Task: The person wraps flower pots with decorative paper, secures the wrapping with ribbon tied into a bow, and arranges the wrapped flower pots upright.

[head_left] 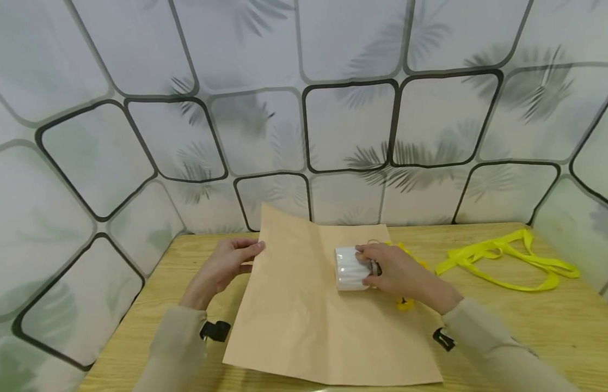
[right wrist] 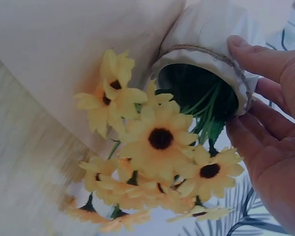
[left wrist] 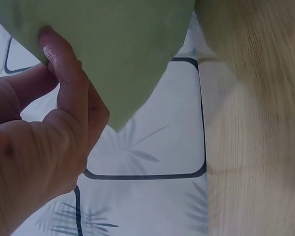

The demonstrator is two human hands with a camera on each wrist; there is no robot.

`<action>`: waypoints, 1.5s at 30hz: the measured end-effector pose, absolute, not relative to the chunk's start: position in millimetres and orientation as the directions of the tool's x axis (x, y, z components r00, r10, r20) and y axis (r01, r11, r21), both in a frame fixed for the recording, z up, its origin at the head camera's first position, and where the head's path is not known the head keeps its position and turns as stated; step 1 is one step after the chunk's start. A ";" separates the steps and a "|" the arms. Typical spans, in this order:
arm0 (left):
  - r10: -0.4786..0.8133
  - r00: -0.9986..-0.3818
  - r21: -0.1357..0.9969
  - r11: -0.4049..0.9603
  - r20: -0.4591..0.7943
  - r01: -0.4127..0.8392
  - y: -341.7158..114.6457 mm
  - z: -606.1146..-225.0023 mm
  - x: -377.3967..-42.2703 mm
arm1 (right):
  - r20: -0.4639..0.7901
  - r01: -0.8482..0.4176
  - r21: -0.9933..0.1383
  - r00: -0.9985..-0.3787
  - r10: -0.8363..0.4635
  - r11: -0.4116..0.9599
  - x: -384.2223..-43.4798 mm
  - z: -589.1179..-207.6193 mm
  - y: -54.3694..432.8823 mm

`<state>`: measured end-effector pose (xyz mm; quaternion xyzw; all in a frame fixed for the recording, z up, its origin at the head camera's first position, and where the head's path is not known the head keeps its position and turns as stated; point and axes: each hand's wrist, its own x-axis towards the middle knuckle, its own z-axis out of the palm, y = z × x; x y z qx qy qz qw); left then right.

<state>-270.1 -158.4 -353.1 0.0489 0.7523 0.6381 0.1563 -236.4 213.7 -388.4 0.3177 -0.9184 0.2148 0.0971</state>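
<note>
A brown sheet of paper (head_left: 289, 305) with a crease down its middle spreads over the table. My left hand (head_left: 230, 261) pinches its left edge between thumb and fingers; the left wrist view shows the lifted paper corner (left wrist: 132, 54) there. On the right half of the sheet, a white-wrapped flowerpot (head_left: 350, 268) lies on its side. My right hand (head_left: 404, 272) grips the pot near its rim. In the right wrist view, twine circles the rim (right wrist: 201, 49), and yellow artificial-looking flowers (right wrist: 160, 140) spill from its mouth. The hand hides most of them from the head view.
A loosely looped yellow ribbon (head_left: 509, 267) lies on the wooden table (head_left: 519, 337) to the right. Behind the table rises a white backdrop (head_left: 264, 130) with dark rounded outlines and grey leaves. Black straps (head_left: 215, 330) sit at both wrists.
</note>
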 end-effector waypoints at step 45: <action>0.344 -0.939 0.985 -0.156 -0.017 -0.075 -106.6 -350.6 -255.2 | 0.298 -0.638 -0.355 -0.770 -0.564 0.683 -239.7 -393.2 161.2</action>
